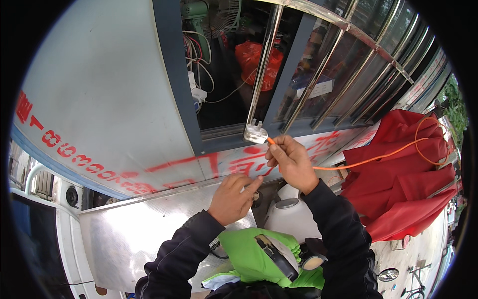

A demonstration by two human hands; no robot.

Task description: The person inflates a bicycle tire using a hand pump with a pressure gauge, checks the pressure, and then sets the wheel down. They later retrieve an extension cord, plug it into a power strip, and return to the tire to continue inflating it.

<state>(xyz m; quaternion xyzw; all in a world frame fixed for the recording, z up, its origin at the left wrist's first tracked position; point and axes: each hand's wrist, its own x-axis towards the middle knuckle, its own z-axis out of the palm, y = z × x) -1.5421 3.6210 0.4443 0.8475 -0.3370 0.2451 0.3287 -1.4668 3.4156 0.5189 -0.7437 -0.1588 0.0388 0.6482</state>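
My right hand (293,162) pinches an orange power cord (356,164) just behind its plug. The whitish, scuffed plug (255,133) points up and away, its metal pins toward the window bars. From my hand the cord runs right and loops over a red cloth (398,179). My left hand (231,199) hovers above a shiny metal surface (134,224), lower and to the left of the plug. Its fingers are bent and somewhat apart, with nothing seen in them.
Metal bars (266,60) cross a window in a dark frame. Behind it sit a green fan (196,20), a red plastic bag (259,65), cables and a white power strip (199,94). Below my arms are a green cover (244,244) and a white scooter-like body (291,219).
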